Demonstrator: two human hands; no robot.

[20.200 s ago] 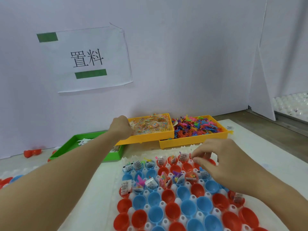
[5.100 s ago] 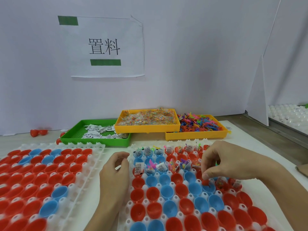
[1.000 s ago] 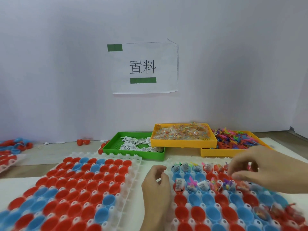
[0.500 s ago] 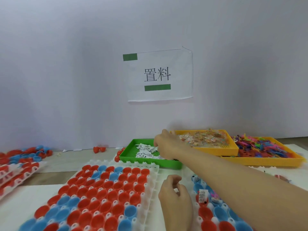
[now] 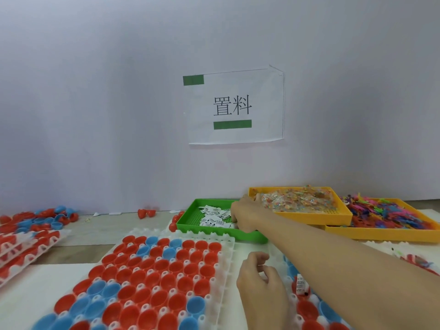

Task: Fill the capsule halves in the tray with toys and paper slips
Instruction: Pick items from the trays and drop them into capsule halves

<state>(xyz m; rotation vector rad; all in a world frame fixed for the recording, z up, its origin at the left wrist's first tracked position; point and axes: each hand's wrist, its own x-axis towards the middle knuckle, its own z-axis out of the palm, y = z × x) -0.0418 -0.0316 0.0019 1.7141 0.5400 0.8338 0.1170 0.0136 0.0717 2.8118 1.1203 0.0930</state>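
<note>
My right hand (image 5: 245, 217) reaches across into the green tray (image 5: 214, 231), its fingers curled down into the white paper slips (image 5: 214, 216). My left hand (image 5: 259, 284) rests loosely curled between two white capsule trays, with nothing visible in it. The right capsule tray (image 5: 294, 300) lies mostly under my right forearm; one red half (image 5: 301, 285) there holds a slip. The left capsule tray (image 5: 227, 258) is full of empty red and blue halves. Bagged toys (image 5: 297, 201) fill an orange tray, and loose colourful toys (image 5: 385, 215) fill another.
A white wall with a paper sign (image 5: 234, 106) stands right behind the trays. More capsule trays (image 5: 26, 246) and a heap of loose halves (image 5: 40, 219) lie at the far left. Two red halves (image 5: 146, 213) sit by the wall.
My right hand has stayed in the green tray and sunk lower onto the slips. The view has shifted slightly left. My left hand has kept its place.
</note>
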